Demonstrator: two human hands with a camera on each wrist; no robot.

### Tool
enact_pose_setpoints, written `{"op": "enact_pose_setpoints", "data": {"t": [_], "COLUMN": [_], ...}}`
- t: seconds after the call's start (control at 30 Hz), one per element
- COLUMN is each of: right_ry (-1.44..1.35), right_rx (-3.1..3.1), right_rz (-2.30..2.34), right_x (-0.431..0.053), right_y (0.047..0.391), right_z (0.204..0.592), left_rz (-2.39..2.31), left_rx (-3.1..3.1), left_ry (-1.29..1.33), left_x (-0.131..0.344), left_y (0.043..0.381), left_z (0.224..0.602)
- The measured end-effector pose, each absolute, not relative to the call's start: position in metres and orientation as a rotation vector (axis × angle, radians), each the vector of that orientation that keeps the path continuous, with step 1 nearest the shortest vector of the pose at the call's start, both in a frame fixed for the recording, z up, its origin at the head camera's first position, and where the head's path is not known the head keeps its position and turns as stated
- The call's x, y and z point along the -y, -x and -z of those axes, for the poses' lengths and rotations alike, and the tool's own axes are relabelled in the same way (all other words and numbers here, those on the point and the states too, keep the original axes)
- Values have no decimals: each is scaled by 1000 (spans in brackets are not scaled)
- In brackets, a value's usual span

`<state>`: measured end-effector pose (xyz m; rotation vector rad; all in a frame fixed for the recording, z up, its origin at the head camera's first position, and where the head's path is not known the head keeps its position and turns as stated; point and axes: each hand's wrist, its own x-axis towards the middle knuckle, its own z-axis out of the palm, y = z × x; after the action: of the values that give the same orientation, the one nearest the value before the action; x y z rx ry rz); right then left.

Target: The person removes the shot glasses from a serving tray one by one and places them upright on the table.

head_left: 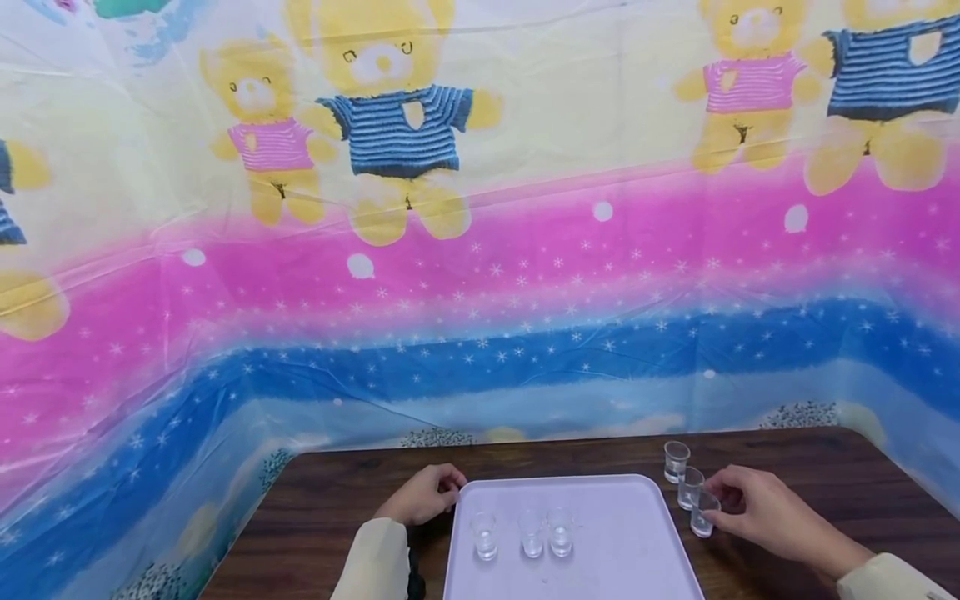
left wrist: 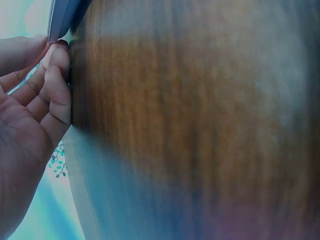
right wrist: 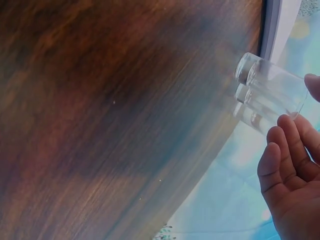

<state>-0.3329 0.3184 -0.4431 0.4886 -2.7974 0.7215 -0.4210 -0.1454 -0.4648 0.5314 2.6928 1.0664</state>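
A lilac tray (head_left: 622, 533) lies on the dark wooden table, with three clear shot glasses standing on its left half, one (head_left: 484, 537) apart from a close pair (head_left: 546, 537). My left hand (head_left: 423, 496) grips the tray's far left corner; in the left wrist view, the thumb and curled fingers (left wrist: 59, 95) meet at its rim (left wrist: 59, 22). Right of the tray, three more shot glasses stand in a slanting row. My right hand (head_left: 776, 508) pinches the nearest shot glass (head_left: 702, 518) near its rim, thumb and fingers on opposite sides. The middle glass (head_left: 691, 490) and farthest glass (head_left: 676, 463) stand just behind it.
The wooden table (head_left: 337, 500) ends close behind the tray, at a printed cloth (head_left: 525, 367) with bears and snowflakes. That cloth also hangs along both sides. Pale sleeves (head_left: 375, 558) cover both forearms.
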Motion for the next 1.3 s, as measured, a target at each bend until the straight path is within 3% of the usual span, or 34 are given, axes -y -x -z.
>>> {"op": "enact_pose_setpoints", "data": {"t": [0.7,1.3], "right_ry": [-663,-832], "right_rx": [2657,2694], "right_rz": [-791,-917], "right_x": [-299,-225], "right_y": [330,342], "right_z": [435,438], "left_rz": [-1059,-1071], "left_rx": [-2688,-2698], "left_ry": [-541,-482], "left_x": [143,143], "left_y": [423,420], "left_z": [469,464]}}
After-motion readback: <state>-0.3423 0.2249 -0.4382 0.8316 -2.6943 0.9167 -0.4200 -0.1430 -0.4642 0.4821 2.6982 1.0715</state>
